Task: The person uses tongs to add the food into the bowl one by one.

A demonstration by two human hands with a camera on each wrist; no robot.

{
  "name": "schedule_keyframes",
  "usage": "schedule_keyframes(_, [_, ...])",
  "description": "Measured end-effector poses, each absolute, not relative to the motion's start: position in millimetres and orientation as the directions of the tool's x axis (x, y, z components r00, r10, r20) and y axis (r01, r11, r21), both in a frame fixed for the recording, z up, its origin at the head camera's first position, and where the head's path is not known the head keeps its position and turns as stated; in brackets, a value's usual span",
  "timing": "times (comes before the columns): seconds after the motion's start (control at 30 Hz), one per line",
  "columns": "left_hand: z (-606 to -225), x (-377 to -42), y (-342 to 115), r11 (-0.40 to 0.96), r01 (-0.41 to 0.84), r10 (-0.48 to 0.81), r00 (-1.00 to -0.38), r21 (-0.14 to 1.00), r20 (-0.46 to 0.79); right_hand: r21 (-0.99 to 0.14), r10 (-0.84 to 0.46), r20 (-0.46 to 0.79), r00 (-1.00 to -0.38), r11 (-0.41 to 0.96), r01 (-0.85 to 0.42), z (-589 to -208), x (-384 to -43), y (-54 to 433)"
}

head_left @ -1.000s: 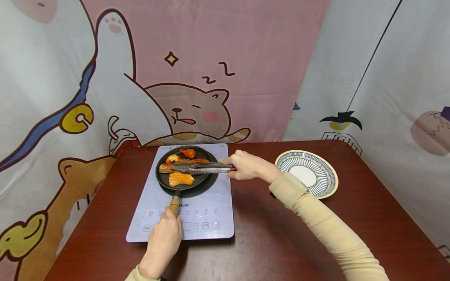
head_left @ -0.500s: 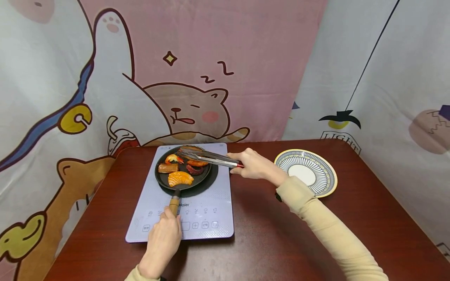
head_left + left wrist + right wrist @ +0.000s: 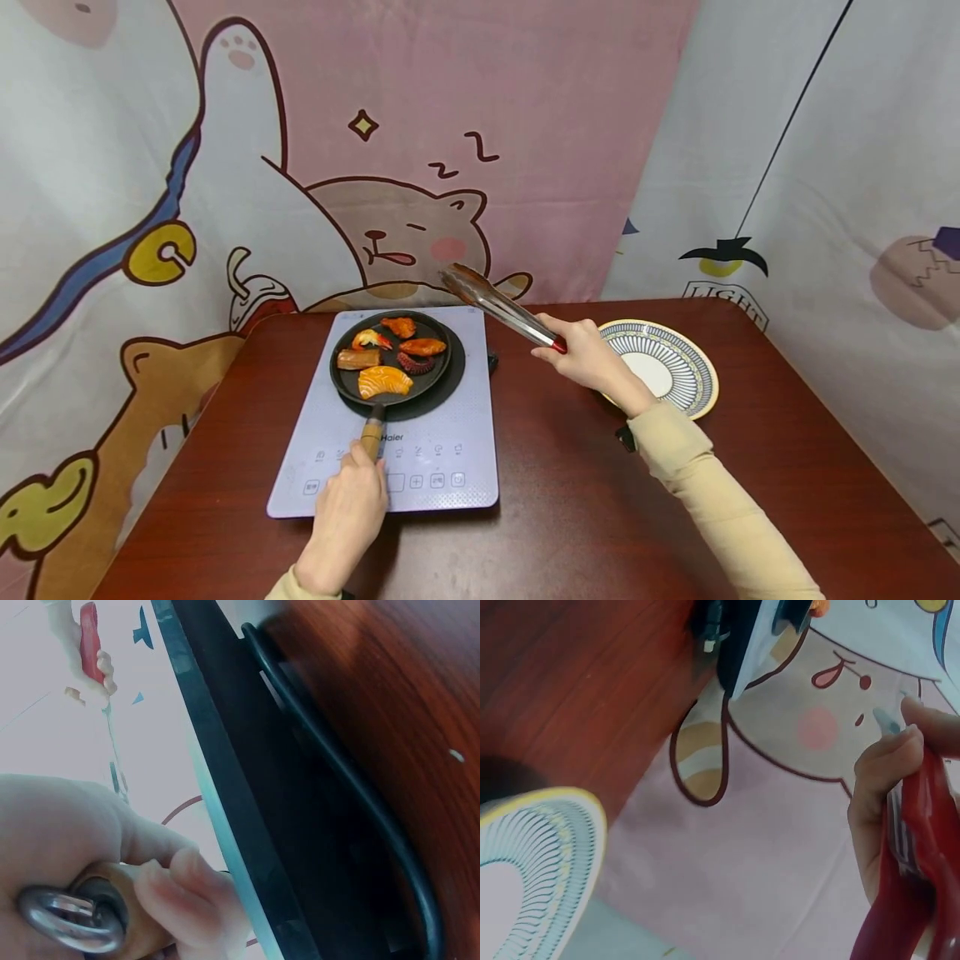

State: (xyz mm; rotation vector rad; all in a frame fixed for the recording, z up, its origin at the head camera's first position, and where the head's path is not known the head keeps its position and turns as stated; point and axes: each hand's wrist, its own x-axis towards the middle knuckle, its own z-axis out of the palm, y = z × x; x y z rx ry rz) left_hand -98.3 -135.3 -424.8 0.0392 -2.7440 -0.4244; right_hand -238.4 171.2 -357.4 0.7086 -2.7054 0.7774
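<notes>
My left hand (image 3: 351,492) grips the wooden handle (image 3: 372,439) of a small black frying pan (image 3: 348,390). In the left wrist view, the fingers (image 3: 184,896) curl round the handle near its metal ring (image 3: 73,919). In the pan lie an orange salmon slice (image 3: 385,381), a shrimp (image 3: 369,338), a brown block (image 3: 358,359), a dark red tentacle (image 3: 416,362) and two reddish chicken pieces. My right hand (image 3: 588,354) holds metal tongs (image 3: 506,310) by red handles (image 3: 930,825), raised right of the pan. Their tips look brownish; whether they hold anything, I cannot tell.
The pan stands on a white induction cooker (image 3: 450,442) on the dark red wooden table (image 3: 570,517). A patterned oval plate (image 3: 693,367) lies at the right, partly behind my right hand. A black cable (image 3: 337,750) runs beside the cooker. A cartoon curtain (image 3: 570,150) hangs behind.
The tongs have left the pan, rising and moving right with my right hand towards the plate. The pan's food shows fully now. My left hand stays on the handle.
</notes>
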Motion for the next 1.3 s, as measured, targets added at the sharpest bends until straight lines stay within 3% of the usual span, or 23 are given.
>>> schedule_keyframes(0.27, [-425,-99,-135,0.954,0.03,-0.078,-0.935,0.298,0.347,-0.442,-0.233,0.334,-0.913,0.817,-0.37,-369,-226,203])
schedule_keyframes(0.57, [-425,-99,-135,0.952,0.021,-0.085,-0.94,0.304,0.331,-0.474,-0.08,0.347,-0.934,0.845,-0.249,-386,-209,233])
schedule_keyframes(1.0, [-426,-99,-136,0.954,0.022,-0.084,-0.938,0.299,0.337,-0.453,0.011,0.331,-0.944,0.879,-0.149,-407,-182,274])
schedule_keyframes(1.3, [-426,-99,-136,0.953,0.021,-0.088,-0.936,0.303,0.34,-0.41,0.066,0.207,-0.976,0.912,-0.026,-420,-165,297])
